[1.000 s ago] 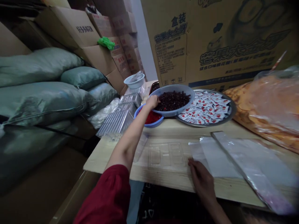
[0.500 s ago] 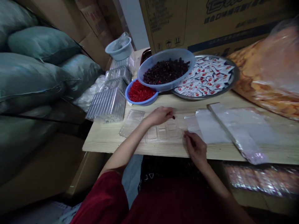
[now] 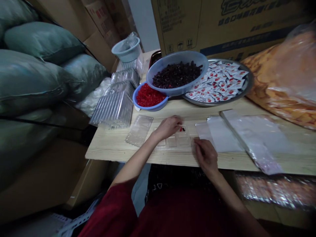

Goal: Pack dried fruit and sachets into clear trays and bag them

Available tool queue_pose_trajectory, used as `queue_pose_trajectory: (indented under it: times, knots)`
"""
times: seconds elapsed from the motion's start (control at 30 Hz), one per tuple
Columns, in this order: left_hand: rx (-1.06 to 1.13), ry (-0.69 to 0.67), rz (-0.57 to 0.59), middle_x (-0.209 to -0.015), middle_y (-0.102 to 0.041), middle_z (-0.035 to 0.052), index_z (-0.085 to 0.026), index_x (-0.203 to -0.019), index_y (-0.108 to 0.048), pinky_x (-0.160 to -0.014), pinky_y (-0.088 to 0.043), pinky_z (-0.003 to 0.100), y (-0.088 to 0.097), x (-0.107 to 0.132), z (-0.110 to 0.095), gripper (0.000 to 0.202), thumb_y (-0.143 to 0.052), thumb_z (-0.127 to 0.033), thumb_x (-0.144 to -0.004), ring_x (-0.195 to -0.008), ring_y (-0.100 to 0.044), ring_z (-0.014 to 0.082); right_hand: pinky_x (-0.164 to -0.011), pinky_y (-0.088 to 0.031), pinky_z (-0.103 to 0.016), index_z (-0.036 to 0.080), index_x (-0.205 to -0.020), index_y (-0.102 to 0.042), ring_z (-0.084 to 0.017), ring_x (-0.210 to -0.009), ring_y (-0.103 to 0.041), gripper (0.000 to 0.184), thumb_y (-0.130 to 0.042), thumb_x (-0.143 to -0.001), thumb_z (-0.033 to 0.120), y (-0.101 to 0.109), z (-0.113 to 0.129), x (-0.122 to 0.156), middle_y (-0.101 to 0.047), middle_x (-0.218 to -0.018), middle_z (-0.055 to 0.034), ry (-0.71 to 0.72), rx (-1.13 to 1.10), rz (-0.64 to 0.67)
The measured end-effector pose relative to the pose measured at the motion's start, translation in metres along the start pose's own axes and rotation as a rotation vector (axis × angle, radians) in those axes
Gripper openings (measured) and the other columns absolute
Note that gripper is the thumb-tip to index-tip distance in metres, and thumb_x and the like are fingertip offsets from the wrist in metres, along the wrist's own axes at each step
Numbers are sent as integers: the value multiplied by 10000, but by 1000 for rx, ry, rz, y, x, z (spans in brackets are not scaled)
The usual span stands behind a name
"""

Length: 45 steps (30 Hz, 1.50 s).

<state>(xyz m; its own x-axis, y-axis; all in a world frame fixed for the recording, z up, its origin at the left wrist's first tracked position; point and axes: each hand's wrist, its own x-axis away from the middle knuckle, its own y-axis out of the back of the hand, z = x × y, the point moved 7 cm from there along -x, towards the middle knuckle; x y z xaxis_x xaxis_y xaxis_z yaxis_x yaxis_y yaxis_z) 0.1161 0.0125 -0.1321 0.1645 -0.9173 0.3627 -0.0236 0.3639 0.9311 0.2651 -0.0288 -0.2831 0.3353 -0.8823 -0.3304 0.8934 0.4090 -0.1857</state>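
My left hand (image 3: 170, 127) hovers over the upper part of a clear plastic compartment tray (image 3: 183, 140), its fingers bent together and slightly blurred. Whether they hold anything is hidden. Just below the fingertips, small red and dark pieces (image 3: 182, 129) lie in a top-right compartment. At the tray's right edge, my right hand (image 3: 206, 154) is closed, with thumb and forefinger pinching the rim. A clear plastic lid or second tray (image 3: 139, 130) lies flat to the left. Behind are a blue bowl of red pieces (image 3: 150, 96) and a larger bowl of dark pieces (image 3: 177, 75).
A metal platter of small printed packets (image 3: 222, 82) stands behind, right of the bowls. Stacked clear trays (image 3: 113, 108) line the table's left side. White plastic bags (image 3: 247, 135) lie to the right, near a large orange bag (image 3: 283, 79). A cardboard box (image 3: 182, 26) rises behind.
A dark piece at my left fingertips now lies with red in a compartment, and the left hand has drawn slightly back from it. The right hand stays at the tray's edge.
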Motion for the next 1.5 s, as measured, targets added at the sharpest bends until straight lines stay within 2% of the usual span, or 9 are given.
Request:
queue_pose_trajectory:
  times: [0.2,0.37,0.5,0.73,0.87,1.0,1.17,1.3,1.5]
  knots:
    - [-117,328,-615,-988,-694,75,-164,-1001,-641,-877,-475,298,108,3,75,180,-480,-244,-986,-912,-630,181,-1180,-225,-619,246,-1342,-607,-330,-1445,-394,351,-512,-1005,275,-42,10,-33,-587,-1434,-68,164,273,211]
    - [-225,591,-308,-1045,-692,141,-137,-944,-671,-926,-473,360,117,-32,150,248,-794,-194,-737,-1028,-630,276,-1211,-155,-605,238,-1362,-579,-294,-1450,-401,354,-483,-1025,287,-43,11,-38,-541,-1482,-75,165,272,187]
    - [-142,559,-363,-879,-700,68,-182,-815,-666,-838,-473,323,109,-41,166,148,-787,-239,-752,-881,-638,223,-1202,-243,-566,221,-1233,-648,-251,-1317,-549,260,-519,-1010,258,-15,10,-20,-656,-1316,-84,142,171,66]
    - [136,549,-839,-642,-588,-20,-178,-691,-590,-668,-427,258,140,-10,163,254,-763,-345,-776,-631,-547,140,-1133,-392,-574,212,-1208,-652,-253,-1187,-616,244,-570,-978,202,-4,-5,13,-673,-1214,-94,152,76,-11]
    - [82,325,-1044,-742,-635,1,-175,-810,-619,-694,-446,247,185,-24,120,197,-616,-345,-909,-689,-582,137,-1126,-413,-575,209,-1243,-632,-263,-1219,-589,283,-580,-967,173,-6,-9,15,-652,-1239,-100,181,61,-72]
    - [-203,215,-654,-871,-695,45,-188,-898,-683,-820,-481,294,190,-100,76,114,-635,-290,-914,-855,-645,186,-1100,-446,-561,202,-1262,-619,-260,-1207,-588,306,-579,-965,143,-6,-8,17,-648,-1229,-106,200,74,-84]
    - [-392,377,-215,-977,-718,129,-176,-858,-715,-910,-498,403,151,-167,83,185,-822,-158,-708,-1011,-673,305,-1030,-509,-527,193,-1248,-619,-259,-1193,-589,306,-581,-956,109,-6,-9,18,-644,-1209,-116,171,54,-98]
    - [-380,373,-204,-937,-704,127,-165,-828,-683,-906,-500,417,149,-178,95,175,-821,-180,-720,-989,-674,307,-987,-536,-510,198,-1234,-619,-256,-1169,-596,310,-581,-949,84,-4,-8,16,-646,-1188,-120,142,25,-105]
    - [183,78,-675,-723,-575,-3,-158,-900,-609,-721,-488,264,179,-114,68,100,-592,-245,-949,-674,-575,123,-972,-540,-507,227,-1222,-632,-254,-1141,-606,308,-571,-952,93,1,-3,14,-658,-1164,-109,95,-8,-84]
